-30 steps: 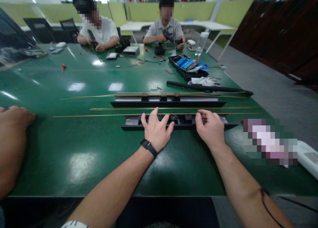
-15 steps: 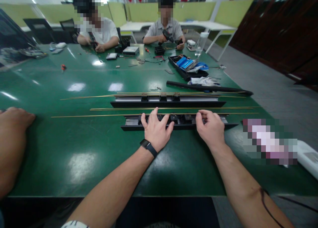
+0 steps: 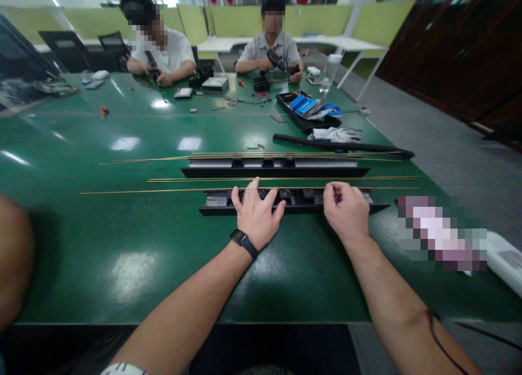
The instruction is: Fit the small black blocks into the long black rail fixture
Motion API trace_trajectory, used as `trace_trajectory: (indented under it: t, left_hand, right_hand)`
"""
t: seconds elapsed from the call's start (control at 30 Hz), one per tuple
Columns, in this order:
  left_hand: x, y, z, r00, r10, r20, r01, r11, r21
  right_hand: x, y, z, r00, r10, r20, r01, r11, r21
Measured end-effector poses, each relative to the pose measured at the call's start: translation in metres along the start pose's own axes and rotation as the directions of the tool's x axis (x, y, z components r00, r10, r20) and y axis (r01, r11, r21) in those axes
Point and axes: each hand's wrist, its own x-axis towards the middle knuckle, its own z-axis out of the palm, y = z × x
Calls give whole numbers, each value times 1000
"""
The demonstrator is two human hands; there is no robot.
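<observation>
My left hand (image 3: 258, 220) was spread wide over the near rail (image 3: 216, 210), gripping nothing that I could see. My right hand (image 3: 346, 211) was pinched closed, seemingly on the long rod (image 3: 142, 191) running along that rail's back edge. The far rail (image 3: 277, 172) already had thin rods (image 3: 142, 160) along it; two loose rods (image 3: 175, 179) lay between the rails, apparently unplaced. I could read no brand or label.

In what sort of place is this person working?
It looks like an office, partly used as a workshop: green partitions stand behind white desks, while black rails and a tray of blue parts lie on the big green table.
</observation>
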Motion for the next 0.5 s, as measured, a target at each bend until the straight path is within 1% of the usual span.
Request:
trace_trajectory:
  t: [0.2, 0.27, 0.4, 0.5]
  left_hand:
    - [0, 0, 1, 1000, 6, -7, -5, 1000, 5]
    - [0, 0, 0, 1000, 3, -7, -3, 1000, 3]
    - [0, 0, 0, 1000, -2, -2, 2, 1000, 2]
    - [0, 0, 0, 1000, -2, -2, 2, 1000, 2]
  right_hand:
    - [-1, -2, 1, 996, -78, 41, 76, 996, 34]
    - [-1, -2, 1, 997, -70, 30, 68, 997, 43]
    - [0, -1, -1, 1000, -12, -2, 12, 1000, 11]
    - [1, -1, -2, 1000, -19, 23, 19, 1000, -4]
